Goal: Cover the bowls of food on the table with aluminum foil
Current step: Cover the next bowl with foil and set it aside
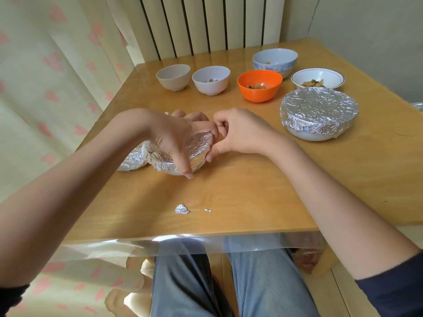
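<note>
Left hand (pixel 170 136): fingers curled over the crinkled foil (pixel 196 148) on a small white bowl (pixel 172 171), mid-surface.
Right hand (pixel 238 133): fingers pinching the foil's edge.
Far right: large bowl (pixel 318 110) under wrinkled foil.

From my seat at the feed I see a white ribbed radiator (pixel 206 26) against the far wall, behind the table. A pale cream curtain with pink heart shapes (pixel 52 72) hangs at the left and runs down past the table's edge. A thin dark cable (pixel 314 17) trails down the wall at upper right. Below the near edge, faded blue denim trousers (pixel 258 284) cover the person's legs.
</note>
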`<state>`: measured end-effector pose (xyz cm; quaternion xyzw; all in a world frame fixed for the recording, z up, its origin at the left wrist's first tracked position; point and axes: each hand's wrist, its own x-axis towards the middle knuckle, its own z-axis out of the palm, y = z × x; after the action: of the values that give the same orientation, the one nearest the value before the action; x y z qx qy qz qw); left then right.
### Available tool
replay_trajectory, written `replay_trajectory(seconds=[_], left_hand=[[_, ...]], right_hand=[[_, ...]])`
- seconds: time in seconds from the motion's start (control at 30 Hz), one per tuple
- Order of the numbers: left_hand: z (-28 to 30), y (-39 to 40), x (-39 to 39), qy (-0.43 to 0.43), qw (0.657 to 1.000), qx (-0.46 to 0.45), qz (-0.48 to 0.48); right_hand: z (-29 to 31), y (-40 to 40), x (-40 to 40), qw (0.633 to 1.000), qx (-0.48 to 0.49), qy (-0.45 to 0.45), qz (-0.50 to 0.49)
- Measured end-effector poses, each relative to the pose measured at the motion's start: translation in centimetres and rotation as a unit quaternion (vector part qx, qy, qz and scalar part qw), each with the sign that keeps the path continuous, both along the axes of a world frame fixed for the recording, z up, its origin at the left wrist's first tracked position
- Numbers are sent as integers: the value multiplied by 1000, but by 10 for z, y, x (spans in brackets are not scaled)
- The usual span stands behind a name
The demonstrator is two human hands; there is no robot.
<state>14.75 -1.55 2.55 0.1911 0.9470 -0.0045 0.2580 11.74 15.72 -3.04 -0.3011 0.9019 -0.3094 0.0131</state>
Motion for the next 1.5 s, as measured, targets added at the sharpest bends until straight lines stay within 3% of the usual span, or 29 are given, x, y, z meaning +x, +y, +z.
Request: replay_trajectory(seconds=[0.17,0.3,0.5,0.6,0.7,0.8,0.9,1.07,1.5], left_hand=[[1,1,0,-1,1000,-8,5],[0,1,0,0,1000,-18,17],[2,8,0,28,988,-72,136],[6,7,0,-21,981,-54,183],[21,-1,-1,-74,985,-29,151],[31,-12,-3,-60,991,-78,88],[22,-12,0,-71,994,-59,57],[12,-12,3,-14,997,-54,48],[12,-9,3,-19,996,-64,60]], right_hand=[[-14,5,-7,989,-114,-69,69],[-10,0,-13,986,-100,-95,91],[-16,6,-15,994,-110,-20,-21],[-18,16,3,992,-121,-15,-24],[-18,18,26,995,-80,-51,7],[-18,10,40,998,-42,-40,-16],[-18,-2,42,999,-29,-18,-36],[-19,-11,36,998,-47,2,-39],[-26,-8,13,985,-150,-68,43]])
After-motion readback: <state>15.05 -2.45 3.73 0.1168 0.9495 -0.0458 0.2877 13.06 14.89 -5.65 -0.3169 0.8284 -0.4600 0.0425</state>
